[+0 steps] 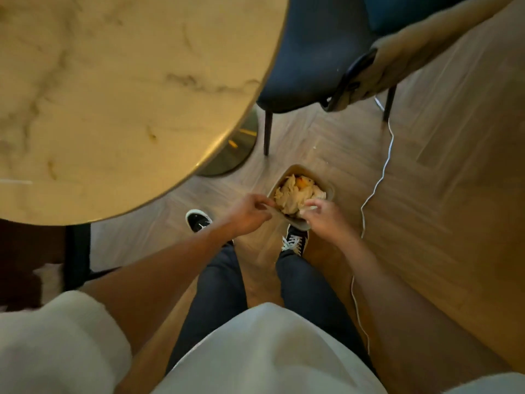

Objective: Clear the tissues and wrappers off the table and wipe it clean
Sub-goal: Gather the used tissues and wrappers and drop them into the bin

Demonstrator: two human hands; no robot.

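Pinching the near-left rim of a small tan waste bin (329, 189), the fingers (262, 201) of the left hand (247, 214) are curled together on its edge. The fingers (312, 208) of the right hand (326, 220) are bent over the bin's near end and appear to nip a pale scrap; whether they truly clamp it cannot be told at this blur. The bin stands on the wood-plank floor (440, 194), just ahead of the person's right shoe (295, 240), and is heaped with crumpled tissues (292, 196); an orange-yellow wrapper (301, 182) shows among them near the far side. No writing on it can be read.

The left shoe (199, 220), black with a white mark, sits well left of the bin. Both bare forearms reach down from pale sleeves, above dark trousers.

The round marble-patterned bench (113, 95) fills the upper left, its visible top bare, its brass-coloured base (235, 149) showing below the edge. A dark blue chair (309, 52) stands beside it, with a tan bag with dark straps (397, 64) lying over its right side. A white cable (380, 177) trails across the floor right of the bin.
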